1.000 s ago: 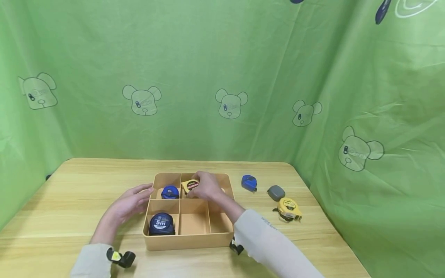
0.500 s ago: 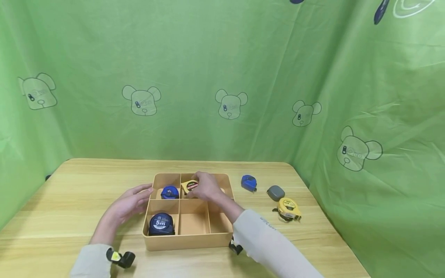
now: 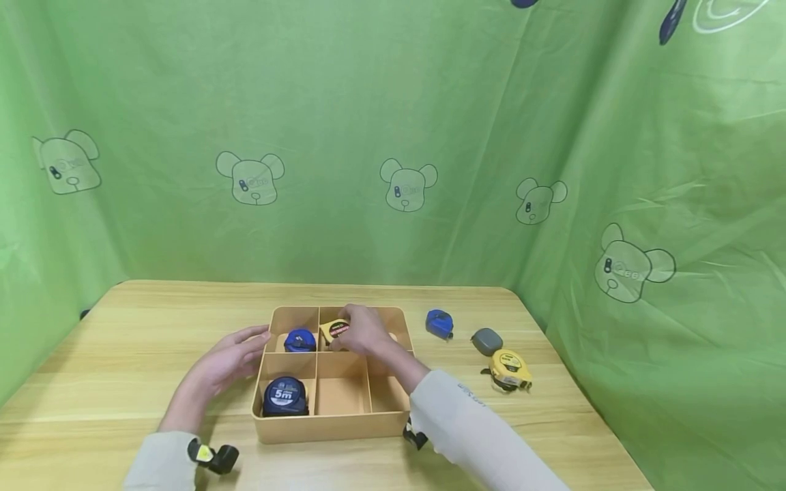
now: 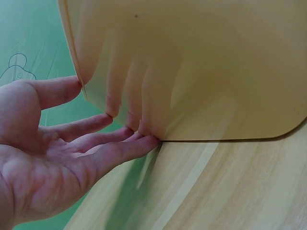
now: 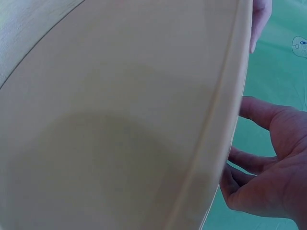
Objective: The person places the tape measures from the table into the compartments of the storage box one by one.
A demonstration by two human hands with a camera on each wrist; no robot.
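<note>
In the head view my right hand [image 3: 366,331] reaches into the back middle compartment of a tan divided box [image 3: 331,428] and grips a yellow tape measure [image 3: 332,330] with a red-and-black label. The box wall hides that tape measure in the right wrist view. My left hand [image 3: 226,361] is at the box's left side. Its extended fingertips touch the outer wall, as the left wrist view shows, with the thumb near the rim. A blue tape measure [image 3: 300,340] sits in the back left compartment. Below it, a dark blue tape measure [image 3: 285,396] marked 5m stands in the front left one.
On the wooden table [image 3: 110,382], right of the box, lie another blue tape measure [image 3: 439,323], a small grey rounded case [image 3: 487,341] and a larger yellow tape measure [image 3: 510,369] with a black strap. A green curtain [image 3: 331,232] encloses the back and sides.
Both hands, the box and the tape measures stay almost exactly where they were. The right forearm shifts very slightly left.
</note>
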